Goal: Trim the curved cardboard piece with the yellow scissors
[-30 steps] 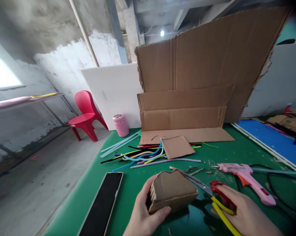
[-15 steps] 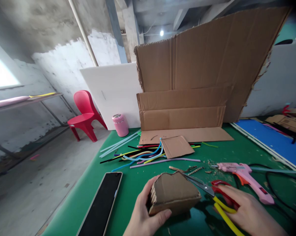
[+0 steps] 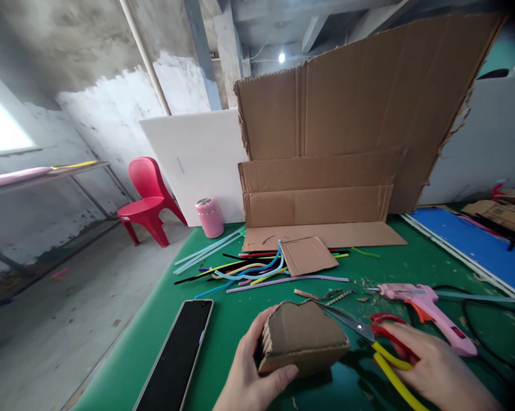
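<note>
My left hand [image 3: 257, 365] grips a small block-shaped cardboard piece [image 3: 306, 331] by its left side, thumb along the near face and fingers behind. The piece has a wavy far edge and exposed corrugation on the left. In my right hand [image 3: 432, 357] is a pair of scissors [image 3: 362, 328] with red and yellow handles, held by the handles. Their blades point left, with the tips at the far edge of the cardboard; I cannot tell whether they are cutting into it. Cardboard scraps [image 3: 325, 295] lie just beyond the block.
A pink glue gun [image 3: 430, 308] with its cord lies at right. At left is a phone [image 3: 175, 354]. Colourful pipe cleaners [image 3: 248, 274] and a flat cardboard square [image 3: 308, 256] lie farther back, before a tall cardboard sheet [image 3: 347, 114]. A pink canister [image 3: 210, 218] stands at the far left corner.
My right hand and the scissors have shifted very slightly right. The left hand and the cardboard block stay almost where they were.
</note>
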Demonstrator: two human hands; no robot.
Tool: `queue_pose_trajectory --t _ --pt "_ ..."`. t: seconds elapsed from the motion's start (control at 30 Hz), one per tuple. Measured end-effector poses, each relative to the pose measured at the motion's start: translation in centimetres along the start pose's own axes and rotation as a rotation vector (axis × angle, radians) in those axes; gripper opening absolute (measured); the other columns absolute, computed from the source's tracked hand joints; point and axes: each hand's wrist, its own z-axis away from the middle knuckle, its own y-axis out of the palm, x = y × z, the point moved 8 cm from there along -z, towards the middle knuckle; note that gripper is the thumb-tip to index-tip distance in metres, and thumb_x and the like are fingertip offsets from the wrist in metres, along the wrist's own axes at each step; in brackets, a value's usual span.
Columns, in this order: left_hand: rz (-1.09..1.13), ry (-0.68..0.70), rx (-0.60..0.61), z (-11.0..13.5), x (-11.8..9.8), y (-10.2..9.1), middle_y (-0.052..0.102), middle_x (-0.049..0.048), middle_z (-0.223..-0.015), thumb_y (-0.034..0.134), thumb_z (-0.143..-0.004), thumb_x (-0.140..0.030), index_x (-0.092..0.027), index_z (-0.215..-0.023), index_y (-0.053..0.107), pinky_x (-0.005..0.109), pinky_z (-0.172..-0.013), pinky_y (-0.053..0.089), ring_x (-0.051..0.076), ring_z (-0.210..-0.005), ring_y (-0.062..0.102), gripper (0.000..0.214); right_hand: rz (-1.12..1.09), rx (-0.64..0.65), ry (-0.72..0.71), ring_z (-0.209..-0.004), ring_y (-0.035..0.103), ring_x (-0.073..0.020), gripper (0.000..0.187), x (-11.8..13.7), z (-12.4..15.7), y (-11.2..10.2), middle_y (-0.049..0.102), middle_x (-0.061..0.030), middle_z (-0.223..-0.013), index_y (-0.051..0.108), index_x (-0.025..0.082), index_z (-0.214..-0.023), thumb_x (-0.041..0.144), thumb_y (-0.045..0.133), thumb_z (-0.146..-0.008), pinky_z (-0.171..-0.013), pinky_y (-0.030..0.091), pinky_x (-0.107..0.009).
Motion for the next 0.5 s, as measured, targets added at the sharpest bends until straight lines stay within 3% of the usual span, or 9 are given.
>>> queue_pose_trajectory --t 0.3,0.5 --pt "-0.011 0.01 -0.005 0.0 -0.2 -0.1 0.064 0.0108 -0.125 0.077 -0.064 -0.044 -0.017 -0.126 0.052 0.033 -0.096 0.044 0.029 -0.111 0.059 0.072 0.035 0.021 0.012 -0.077 0.072 -0.022 0.024 0.2 -0.1 0.4 0.074 -0.0032 -0.089 0.074 0.022 -0.086 0.028 0.072 -0.062 -0.068 0.057 -0.019" --pt "0.0 -0.013 0.001 -0.1 -0.2 -0.6 0.062 0.012 -0.127 0.077 -0.066 -0.045 -0.016 -0.129 0.047 0.031 -0.096 0.045 0.028 -0.115 0.058 0.076 0.086 0.11 0.115 -0.093 0.069 -0.0235 0.043 -1.1 0.9 1.8 0.071 -0.005 -0.105 0.073 0.022 -0.1 0.054 0.071 -0.07 -0.079 0.055 -0.023"
